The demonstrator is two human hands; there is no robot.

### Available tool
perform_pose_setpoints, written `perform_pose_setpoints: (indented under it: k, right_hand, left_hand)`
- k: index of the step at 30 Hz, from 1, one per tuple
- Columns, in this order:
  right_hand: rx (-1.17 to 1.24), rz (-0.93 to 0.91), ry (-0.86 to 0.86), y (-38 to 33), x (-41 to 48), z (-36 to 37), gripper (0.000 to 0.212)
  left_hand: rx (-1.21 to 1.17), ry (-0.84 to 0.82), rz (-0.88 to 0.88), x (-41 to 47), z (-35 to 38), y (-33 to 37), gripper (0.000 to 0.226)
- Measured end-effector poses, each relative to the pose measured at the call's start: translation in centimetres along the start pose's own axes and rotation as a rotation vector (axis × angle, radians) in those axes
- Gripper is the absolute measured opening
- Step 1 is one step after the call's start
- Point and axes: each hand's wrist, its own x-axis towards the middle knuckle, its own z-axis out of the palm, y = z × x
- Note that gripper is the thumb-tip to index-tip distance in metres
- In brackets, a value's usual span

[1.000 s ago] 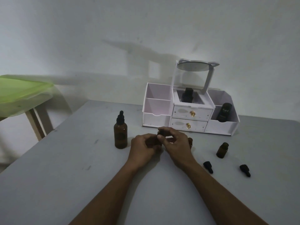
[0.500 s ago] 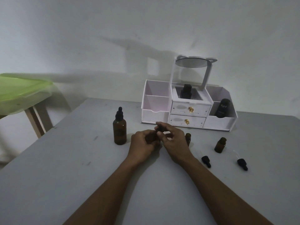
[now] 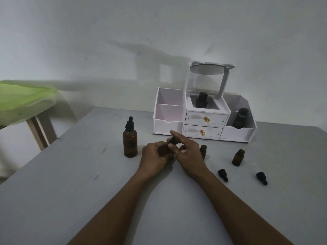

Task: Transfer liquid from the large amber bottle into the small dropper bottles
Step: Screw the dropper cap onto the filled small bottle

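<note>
Left hand [image 3: 155,154] is gripping a small dropper bottle [image 3: 162,150] just above the worktop [image 3: 88,174], fingers curled round the body and hiding most of the glass; right hand [image 3: 189,152] is pinching its black dropper cap [image 3: 172,140] between thumb and bent fingers, index finger sticking out straight. Reading this as the uncapping step, not the transfer itself.

Layout:
- large amber bottle [image 3: 130,144] is standing upright left of the hands, its dropper top on
- two open small bottles [image 3: 203,150] [image 3: 238,157] are standing to the right, the nearer one partly behind the right hand
- two loose droppers [image 3: 223,174] [image 3: 261,177] are lying near the front right

Doing it well, my take:
- keep the body locked in the left hand and turn only the cap
- keep the bottle vertical; cannot tell whether it is holding liquid
- lift straight up once the thread frees, since a glass pipette is probably hanging under the cap
- lay the dropper beside the other two, tip clear of the bottles
- stand the bottle near its open mates, well away from the right wrist, which could be knocking the nearer one over
</note>
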Motion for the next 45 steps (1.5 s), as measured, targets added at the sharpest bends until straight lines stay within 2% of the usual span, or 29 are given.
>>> perform_pose_setpoints:
  k: [3,5,9,19,25,29,34,39,42,45]
  right_hand:
    - [-0.006,0.01,0.112,-0.1,0.0,0.1,0.036]
    - [-0.014,0.025,0.143,-0.1,0.0,0.3,0.038]
    - [0.025,0.021,0.112,-0.5,-0.4,0.6,0.054]
    - [0.06,-0.024,0.206,-0.5,-0.4,1.0,0.033]
    - [0.073,-0.064,0.168,-0.6,-0.7,1.1,0.043]
    - [0.013,-0.069,0.182,-0.5,-0.6,1.2,0.039]
    - [0.03,-0.047,0.199,-0.6,-0.5,1.1,0.048]
    - [0.076,-0.089,0.181,-0.6,-0.7,1.2,0.047]
    - [0.025,-0.091,0.202,-0.3,-0.6,1.2,0.041]
    - [0.034,-0.077,0.212,-0.2,-0.5,1.2,0.047]
  left_hand:
    - [0.025,0.013,0.008,0.1,0.0,-0.2,0.03]
    - [0.031,0.02,0.013,0.0,0.1,-0.1,0.028]
    - [-0.004,0.028,0.001,-0.7,0.3,0.5,0.021]
    - [0.047,0.018,0.045,-0.2,0.0,-0.4,0.028]
    - [0.01,0.008,0.022,-0.5,0.1,0.0,0.027]
    - [0.044,0.024,0.04,-0.3,0.1,-0.4,0.027]
    - [0.058,0.022,0.043,-0.1,0.0,-0.5,0.016]
    - [0.021,0.011,0.031,-0.3,0.0,-0.3,0.027]
    - [0.011,0.015,0.023,-0.3,0.0,-0.2,0.025]
    - [0.024,0.015,0.032,-0.2,0.0,-0.3,0.022]
